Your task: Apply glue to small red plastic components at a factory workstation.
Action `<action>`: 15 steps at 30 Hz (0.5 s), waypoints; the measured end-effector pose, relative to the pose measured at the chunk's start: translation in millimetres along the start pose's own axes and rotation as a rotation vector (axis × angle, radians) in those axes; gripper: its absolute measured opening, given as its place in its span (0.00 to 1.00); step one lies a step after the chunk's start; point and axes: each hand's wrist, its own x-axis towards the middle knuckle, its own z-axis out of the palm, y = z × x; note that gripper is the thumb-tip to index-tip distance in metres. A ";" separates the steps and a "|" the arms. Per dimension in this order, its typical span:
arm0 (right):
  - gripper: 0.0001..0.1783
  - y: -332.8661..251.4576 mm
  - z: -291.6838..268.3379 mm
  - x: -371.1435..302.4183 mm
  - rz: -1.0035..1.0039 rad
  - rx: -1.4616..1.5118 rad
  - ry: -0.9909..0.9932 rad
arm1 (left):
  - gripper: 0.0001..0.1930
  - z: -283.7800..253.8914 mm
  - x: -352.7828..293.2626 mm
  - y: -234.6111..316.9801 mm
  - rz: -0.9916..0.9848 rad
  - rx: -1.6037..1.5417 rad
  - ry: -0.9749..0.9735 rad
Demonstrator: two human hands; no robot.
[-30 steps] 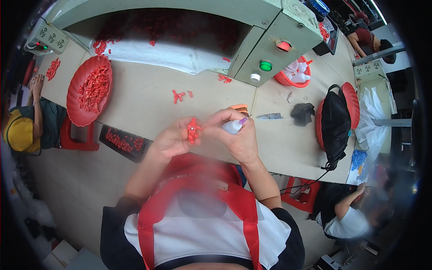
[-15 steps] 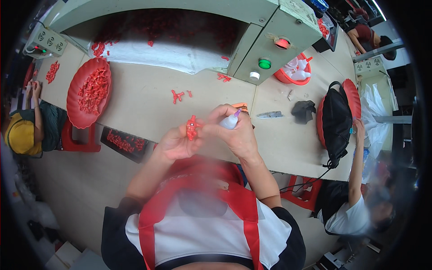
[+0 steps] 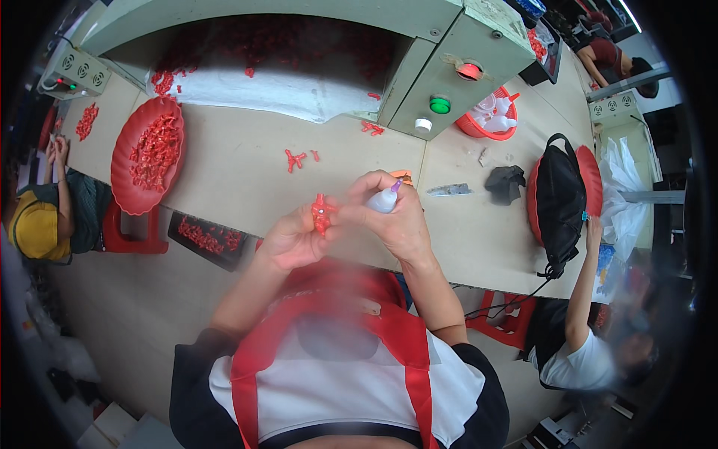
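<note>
My left hand [image 3: 293, 243] is closed around a small red plastic figure [image 3: 322, 215], held upright between thumb and fingers above the table's front edge. Beside it, my right hand [image 3: 404, 230] grips a small translucent squeeze bottle [image 3: 381, 200] with a purple tip, which points up and away from the figure. The right fingertips reach close to the figure, but blur hides whether they touch it. Farther back on the table lie a loose red figure [image 3: 295, 160] and a small red piece [image 3: 315, 156].
A green-grey machine [image 3: 441, 67] with buttons stands behind, red pieces inside its opening. At left are a red scalloped tray [image 3: 121, 161] of pieces and a dark tray [image 3: 217, 258]. Rightward lie a knife-like blade [image 3: 449, 190], dark cloth [image 3: 505, 184], red basket [image 3: 479, 133] and black bag [image 3: 559, 202]. Co-workers sit nearby.
The red figure in my left hand has shifted slightly right and stands a little straighter. My right hand and the bottle have hardly moved. The arm of the person at right has shifted a little.
</note>
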 end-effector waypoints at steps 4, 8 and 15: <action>0.18 -2.7 -2.7 -5.4 -0.165 -0.166 0.081 | 0.17 21.7 -6.6 4.7 0.271 0.553 0.261; 0.22 -1.2 -11.5 -14.4 -0.376 -0.550 0.129 | 0.16 50.9 -3.0 -2.5 0.670 1.090 0.422; 0.18 -15.9 -0.6 -34.4 -0.693 -0.504 0.214 | 0.16 58.3 -1.6 -3.9 0.787 1.282 0.479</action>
